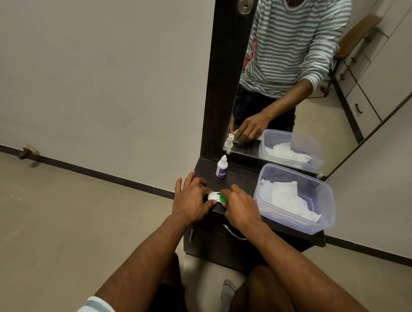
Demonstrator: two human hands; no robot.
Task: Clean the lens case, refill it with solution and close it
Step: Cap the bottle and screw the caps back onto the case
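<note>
The lens case, white on its left half and with a green cap on its right half, lies near the front edge of the dark dresser top. My left hand rests over the case's left side, thumb against the white half, fingers spread forward. My right hand grips the green cap between its fingers and thumb. A small white solution bottle with a purple label stands upright behind the case, capped.
A clear plastic tub holding white tissues sits on the right of the dresser top. A mirror rises behind it. A drawer handle is below the front edge. My knees are under the dresser.
</note>
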